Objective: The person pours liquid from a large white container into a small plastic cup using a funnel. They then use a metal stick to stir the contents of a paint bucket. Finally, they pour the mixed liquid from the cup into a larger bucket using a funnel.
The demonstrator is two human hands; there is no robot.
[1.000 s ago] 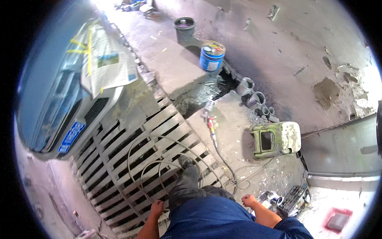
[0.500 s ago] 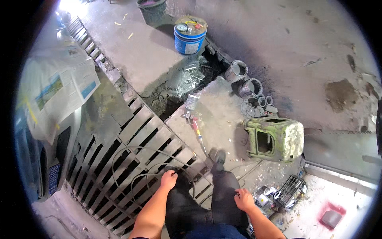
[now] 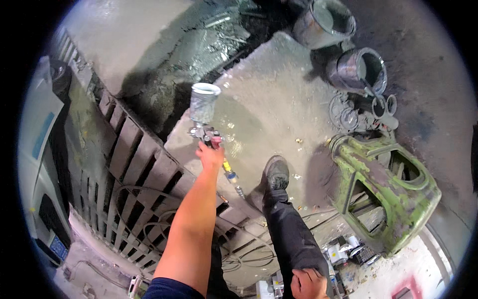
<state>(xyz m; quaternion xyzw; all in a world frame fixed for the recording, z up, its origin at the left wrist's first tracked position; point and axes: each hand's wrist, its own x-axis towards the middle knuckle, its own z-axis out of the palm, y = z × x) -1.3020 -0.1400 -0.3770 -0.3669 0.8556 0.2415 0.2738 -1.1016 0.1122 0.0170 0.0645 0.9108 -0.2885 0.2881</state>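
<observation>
In the head view, your left hand (image 3: pixel 211 156) is at the handle of the spray gun (image 3: pixel 203 130), which is at the slab's edge beside the broken hole (image 3: pixel 164 102); you may be gripping it, but I cannot tell whether your fingers have closed. Your right hand (image 3: pixel 308 285) is curled against your trouser leg (image 3: pixel 296 222), nothing visible in it. If your hold were loose, the heavy-looking cup (image 3: pixel 203 104) could tip and spill, or the gun could drop into that hole. A hose loop (image 3: pixel 147 188) could catch on the slatted grating (image 3: pixel 130 144) or your feet and jerk your wrist. The concrete slab (image 3: pixel 269 107) is flecked and gritty; beyond it are paint-caked buckets (image 3: pixel 343 74), and a scuffed green stool (image 3: pixel 366 167) on its side, near your shoe (image 3: pixel 277 174)
</observation>
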